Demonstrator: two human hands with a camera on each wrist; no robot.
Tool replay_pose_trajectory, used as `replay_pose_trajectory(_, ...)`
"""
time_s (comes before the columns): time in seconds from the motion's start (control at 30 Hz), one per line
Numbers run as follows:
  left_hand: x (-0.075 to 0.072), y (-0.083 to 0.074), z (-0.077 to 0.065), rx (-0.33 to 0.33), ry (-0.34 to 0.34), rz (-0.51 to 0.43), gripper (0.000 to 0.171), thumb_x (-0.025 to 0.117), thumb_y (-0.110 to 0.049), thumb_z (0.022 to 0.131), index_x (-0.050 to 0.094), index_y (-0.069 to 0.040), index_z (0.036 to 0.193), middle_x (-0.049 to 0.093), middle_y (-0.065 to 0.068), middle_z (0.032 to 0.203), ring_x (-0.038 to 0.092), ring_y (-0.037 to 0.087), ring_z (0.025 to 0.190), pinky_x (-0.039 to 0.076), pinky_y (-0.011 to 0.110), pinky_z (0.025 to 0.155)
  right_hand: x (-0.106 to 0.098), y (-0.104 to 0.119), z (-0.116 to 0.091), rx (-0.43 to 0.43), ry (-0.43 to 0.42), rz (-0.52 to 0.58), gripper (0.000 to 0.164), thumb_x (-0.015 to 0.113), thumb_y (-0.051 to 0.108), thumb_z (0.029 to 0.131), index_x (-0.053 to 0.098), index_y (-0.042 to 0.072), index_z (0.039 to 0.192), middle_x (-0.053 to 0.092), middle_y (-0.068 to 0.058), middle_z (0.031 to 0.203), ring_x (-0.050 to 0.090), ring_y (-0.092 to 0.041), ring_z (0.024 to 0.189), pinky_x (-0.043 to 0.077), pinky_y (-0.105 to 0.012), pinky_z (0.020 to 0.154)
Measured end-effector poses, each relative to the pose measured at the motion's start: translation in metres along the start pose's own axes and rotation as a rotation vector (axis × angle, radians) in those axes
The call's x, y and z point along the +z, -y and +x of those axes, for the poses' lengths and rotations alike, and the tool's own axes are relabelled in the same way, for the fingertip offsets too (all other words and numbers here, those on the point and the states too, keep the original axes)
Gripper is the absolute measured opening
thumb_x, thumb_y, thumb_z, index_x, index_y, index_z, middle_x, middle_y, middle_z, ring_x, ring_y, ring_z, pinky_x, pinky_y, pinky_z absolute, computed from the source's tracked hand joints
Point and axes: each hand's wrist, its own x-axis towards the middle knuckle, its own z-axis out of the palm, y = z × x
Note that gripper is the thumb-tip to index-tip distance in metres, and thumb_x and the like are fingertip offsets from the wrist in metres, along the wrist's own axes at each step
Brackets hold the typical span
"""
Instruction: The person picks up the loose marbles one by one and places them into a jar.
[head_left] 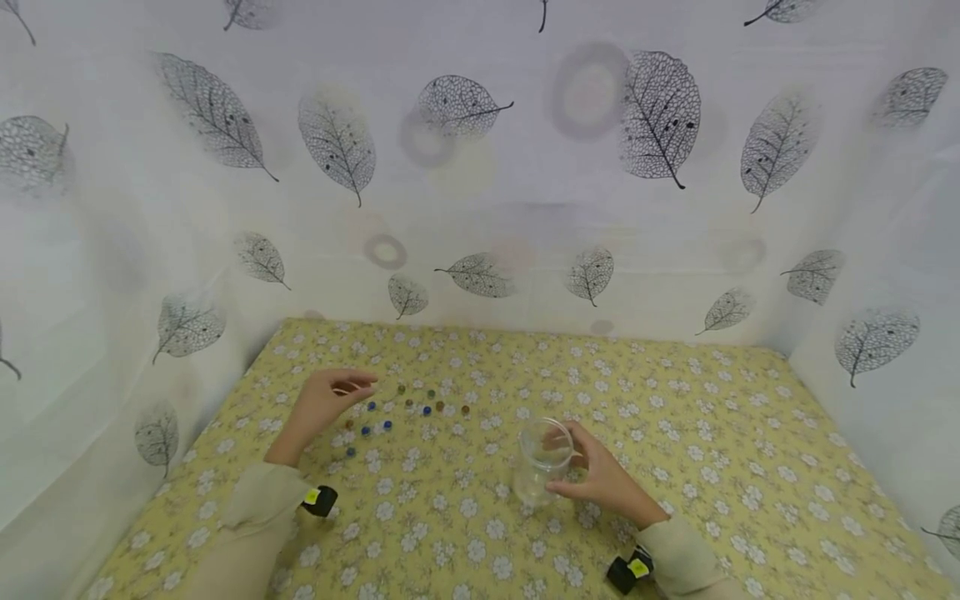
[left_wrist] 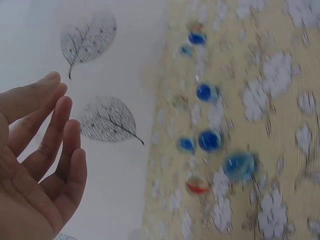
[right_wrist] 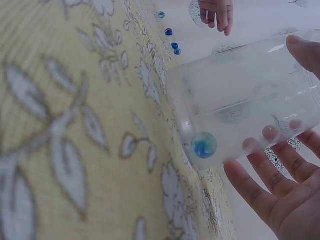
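Observation:
A clear glass jar (head_left: 534,479) stands on the flowered cloth, its round mouth up. My right hand (head_left: 596,475) grips it from the right, thumb on the near side and fingers round the far side. In the right wrist view, one blue-and-green marble (right_wrist: 204,145) lies at the bottom of the jar. My left hand (head_left: 322,407) hovers beside the loose marbles, fingers softly bent and a gap inside them with nothing held. Among these are a dark blue marble (head_left: 387,425), a red-and-white marble (left_wrist: 197,185) and a pale blue marble (left_wrist: 240,165).
Yellow cloth with white flowers (head_left: 480,533) covers the table. Several brownish and greenish marbles, one an amber marble (head_left: 466,410), lie toward the middle. A white curtain with leaf prints (head_left: 487,217) stands behind the table and at both sides.

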Motion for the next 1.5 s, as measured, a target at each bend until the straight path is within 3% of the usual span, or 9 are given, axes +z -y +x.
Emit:
replay_pose_trajectory(0.3,-0.007,0.022,0.003,-0.078,0.022,0.039,0.029,0.065,-0.023,0.089,0.068,-0.006,0.113,0.064,0.017,0.117,0.061,0.024,0.091,0.053,0.036,0.074,-0.001,-0.001,0.0,0.0,0.004,-0.001,0.064,0.072,0.009,0.082,0.038,0.002,0.136,0.051,-0.019,0.127,0.052,-0.036,0.115,0.053,-0.028,0.086)
replay_pose_trajectory(0.57,-0.006,0.037,0.003,-0.102,0.115,0.101,0.023,0.066,-0.017,0.088,0.07,-0.006,0.108,0.067,0.016,0.109,0.063,0.022,0.084,0.053,0.039,0.072,0.0,-0.003,0.0,0.013,0.003,0.014,0.064,0.072,0.009,0.082,0.038,0.002,0.136,0.05,-0.019,0.128,0.052,-0.038,0.115,0.053,-0.028,0.085)
replay_pose_trajectory(0.93,-0.005,0.049,-0.001,-0.13,0.242,0.071,0.023,0.071,-0.013,0.083,0.071,-0.002,0.104,0.069,0.017,0.104,0.065,0.022,0.084,0.055,0.036,0.072,-0.001,-0.003,-0.001,0.006,0.004,0.023,0.063,0.072,0.009,0.082,0.039,0.002,0.135,0.05,-0.019,0.128,0.052,-0.039,0.114,0.053,-0.029,0.084)
replay_pose_trajectory(1.2,-0.006,0.05,-0.008,-0.202,0.253,0.097,0.02,0.073,-0.011,0.08,0.072,-0.006,0.1,0.071,0.012,0.099,0.065,0.021,0.085,0.055,0.038,0.073,-0.001,-0.003,0.002,-0.003,0.017,0.027,0.062,0.072,0.01,0.082,0.039,0.0,0.134,0.05,-0.021,0.128,0.052,-0.038,0.114,0.053,-0.03,0.085)
replay_pose_trajectory(1.5,-0.003,0.048,-0.007,-0.205,0.238,0.126,0.018,0.073,-0.011,0.08,0.073,-0.007,0.098,0.071,0.012,0.099,0.065,0.021,0.084,0.055,0.038,0.072,-0.002,-0.005,0.001,0.015,0.025,0.039,0.062,0.072,0.011,0.083,0.039,0.0,0.134,0.048,-0.023,0.129,0.05,-0.038,0.116,0.053,-0.03,0.086)
